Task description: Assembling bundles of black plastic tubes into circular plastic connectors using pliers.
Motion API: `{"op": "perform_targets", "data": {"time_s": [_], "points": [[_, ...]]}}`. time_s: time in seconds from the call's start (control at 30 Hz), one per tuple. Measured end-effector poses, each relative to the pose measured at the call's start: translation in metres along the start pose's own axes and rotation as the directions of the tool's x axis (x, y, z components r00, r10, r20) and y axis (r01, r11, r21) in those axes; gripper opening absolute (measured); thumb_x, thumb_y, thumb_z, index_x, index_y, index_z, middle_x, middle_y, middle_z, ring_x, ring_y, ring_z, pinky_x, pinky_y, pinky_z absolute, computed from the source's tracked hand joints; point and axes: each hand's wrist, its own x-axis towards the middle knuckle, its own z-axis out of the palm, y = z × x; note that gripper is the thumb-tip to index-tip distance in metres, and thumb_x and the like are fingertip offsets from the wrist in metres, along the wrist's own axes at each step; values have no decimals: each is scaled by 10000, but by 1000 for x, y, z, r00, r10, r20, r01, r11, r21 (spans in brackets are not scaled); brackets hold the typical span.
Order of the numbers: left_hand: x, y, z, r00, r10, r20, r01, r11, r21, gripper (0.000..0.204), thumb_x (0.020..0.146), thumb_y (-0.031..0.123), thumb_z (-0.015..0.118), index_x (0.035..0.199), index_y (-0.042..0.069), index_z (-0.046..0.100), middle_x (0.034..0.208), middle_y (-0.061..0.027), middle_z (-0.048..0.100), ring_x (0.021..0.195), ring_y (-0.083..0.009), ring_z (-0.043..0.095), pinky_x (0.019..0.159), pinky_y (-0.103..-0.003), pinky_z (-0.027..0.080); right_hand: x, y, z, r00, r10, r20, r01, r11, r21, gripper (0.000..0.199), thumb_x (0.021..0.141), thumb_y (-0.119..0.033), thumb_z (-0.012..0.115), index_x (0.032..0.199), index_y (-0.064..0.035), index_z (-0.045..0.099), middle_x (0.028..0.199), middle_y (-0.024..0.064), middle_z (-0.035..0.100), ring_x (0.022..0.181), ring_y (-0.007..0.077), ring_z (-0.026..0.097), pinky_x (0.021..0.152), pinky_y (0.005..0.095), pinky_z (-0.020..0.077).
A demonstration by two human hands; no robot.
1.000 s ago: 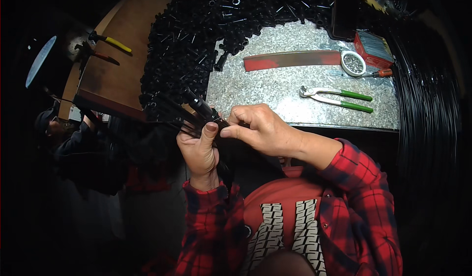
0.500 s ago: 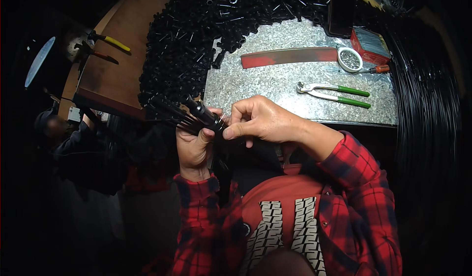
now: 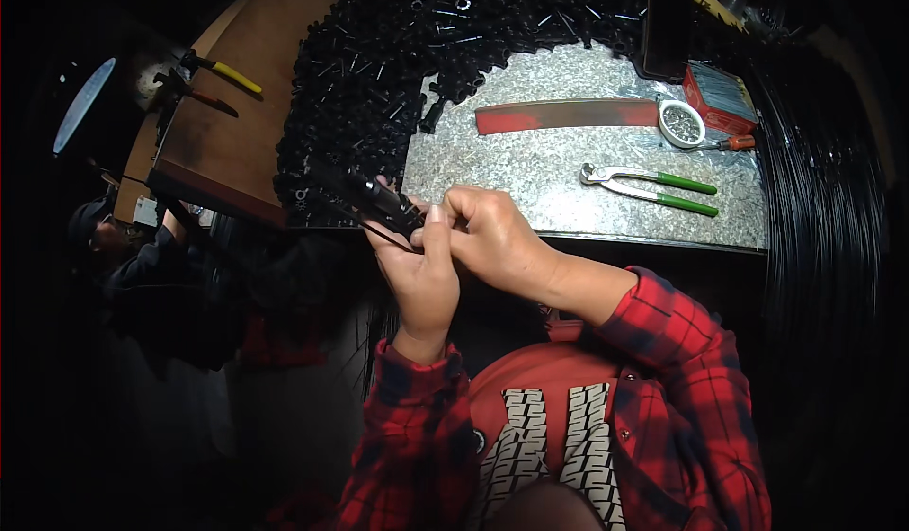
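My left hand [image 3: 418, 280] is wrapped round a black tubular piece [image 3: 386, 200] that slants up and left over the desk's near left edge. Its thumb presses along the near end of the piece. Against that same end, my right hand [image 3: 500, 242] has its thumb and fingers drawn together in a pinch. What those fingertips hold is hidden between the two hands. Dark thin parts seem to lie alongside the tube, blurred against the pile behind.
A large heap of black tubular parts [image 3: 369, 86] covers the speckled desktop's left and back. Green-handled pincers [image 3: 644, 185], a worn red strip [image 3: 568, 116], a white cup [image 3: 680, 124], a screwdriver [image 3: 734, 143] and a red box [image 3: 720, 100] lie right. Long black rods [image 3: 819, 181] hang beyond. A person [image 3: 133, 247] is left.
My left hand has moved right and turned, its thumb now up beside the right hand's fingers. The fanned thin rods seen before are now mostly hidden. The right hand's fingers have drawn closer in.
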Motion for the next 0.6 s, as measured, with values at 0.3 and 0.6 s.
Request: {"op": "perform_targets", "data": {"time_s": [0.3, 0.6], "points": [[7, 3, -26, 984, -74, 164, 74, 997, 8, 282, 875, -35, 540, 1126, 15, 420, 941, -24, 470, 854, -76, 470, 797, -224, 414, -11, 6, -3, 994, -13, 110, 9, 999, 41, 158, 852, -84, 637, 786, 31, 549, 754, 105, 611, 667, 174, 574, 640, 307, 454], [11, -3, -31, 973, -47, 227, 63, 996, -65, 247, 871, -63, 543, 1059, 53, 434, 919, -21, 486, 830, -72, 478, 743, -217, 419, -3, 8, -10, 921, 300, 250, -351, 916, 193, 196, 818, -126, 719, 789, -14, 561, 729, 6, 585, 691, 55, 500, 603, 224, 422]]}}
